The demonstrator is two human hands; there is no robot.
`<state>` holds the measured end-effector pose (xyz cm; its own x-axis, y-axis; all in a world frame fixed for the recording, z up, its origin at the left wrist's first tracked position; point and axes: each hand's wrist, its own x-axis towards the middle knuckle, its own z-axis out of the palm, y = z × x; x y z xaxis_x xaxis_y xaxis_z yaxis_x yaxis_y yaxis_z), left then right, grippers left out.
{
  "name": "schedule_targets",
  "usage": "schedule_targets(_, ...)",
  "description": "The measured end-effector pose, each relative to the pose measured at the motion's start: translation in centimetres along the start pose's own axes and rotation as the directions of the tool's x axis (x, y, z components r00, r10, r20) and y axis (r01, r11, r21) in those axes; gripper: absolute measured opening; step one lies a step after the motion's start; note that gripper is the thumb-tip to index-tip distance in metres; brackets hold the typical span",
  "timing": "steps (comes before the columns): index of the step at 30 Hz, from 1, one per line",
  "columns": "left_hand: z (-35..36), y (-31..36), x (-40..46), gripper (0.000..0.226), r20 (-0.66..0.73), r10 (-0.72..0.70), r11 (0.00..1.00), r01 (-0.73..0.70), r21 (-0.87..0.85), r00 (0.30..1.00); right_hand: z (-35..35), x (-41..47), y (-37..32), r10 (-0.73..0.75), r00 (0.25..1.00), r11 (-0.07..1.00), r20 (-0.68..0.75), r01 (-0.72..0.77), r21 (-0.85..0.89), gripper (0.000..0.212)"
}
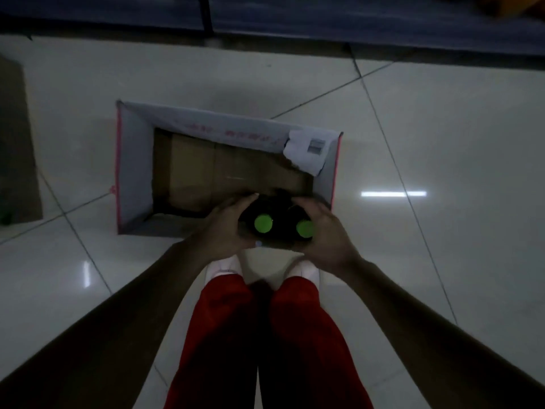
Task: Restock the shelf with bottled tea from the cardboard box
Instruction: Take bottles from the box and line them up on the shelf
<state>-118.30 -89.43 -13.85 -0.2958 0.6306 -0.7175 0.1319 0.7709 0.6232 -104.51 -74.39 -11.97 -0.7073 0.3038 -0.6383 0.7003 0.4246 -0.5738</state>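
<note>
Green-capped dark bottles, two: my left hand (pixel 224 228) grips one (pixel 263 223), right hand (pixel 324 231) the other (pixel 305 228), at open cardboard box's (pixel 132 172) five o'clock corner.

Two green-capped bottles (pixel 263 223) (pixel 305 228) show, side by side. There is one open cardboard box (pixel 134 160) and two hands (pixel 224 228) (pixel 326 234). Two white shoes (pixel 223 267) (pixel 306 268) stand below.

The cardboard box (pixel 224 160) stands open-topped on the tiled floor (pixel 442 143); toward 10 and 12 o'clock from the held bottles its interior is bare brown bottom. Its walls close every side, and a torn flap (pixel 306 152) overhangs at 1 o'clock. Open floor surrounds it; the shelf base (pixel 324 25) bars 12 o'clock.
</note>
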Motion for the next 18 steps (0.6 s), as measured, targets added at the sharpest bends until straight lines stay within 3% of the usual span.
schedule_targets(5,0.9,-0.7,3.4,0.091,0.066,0.095,0.994,-0.091,-0.060,0.993,0.1,1.9,1.1,-0.069,0.997,0.992,0.036,0.072,-0.106,0.069)
schedule_targets(8,0.5,-1.0,4.5,0.086,0.128,0.110,0.991,-0.099,-0.086,0.986,0.4,2.8,1.0,-0.067,0.997,0.995,-0.025,0.065,-0.080,0.064)
schedule_targets(11,-0.7,-0.4,5.3,0.068,0.099,0.083,0.969,-0.057,-0.242,0.992,0.3,3.7,0.5,-0.017,0.991,0.999,-0.134,0.021,0.032,0.057)
schedule_targets(15,-2.6,-0.7,6.9,0.052,0.043,-0.019,0.875,0.037,-0.483,0.999,0.0,5.8,-0.9,0.091,0.970,0.946,-0.227,-0.013,0.323,0.042)
schedule_targets(18,-3.3,-0.8,7.1,0.043,0.033,-0.070,0.838,0.077,-0.540,0.997,-0.7,7.8,-1.6,0.195,0.943,0.910,-0.270,-0.072,0.408,0.036)
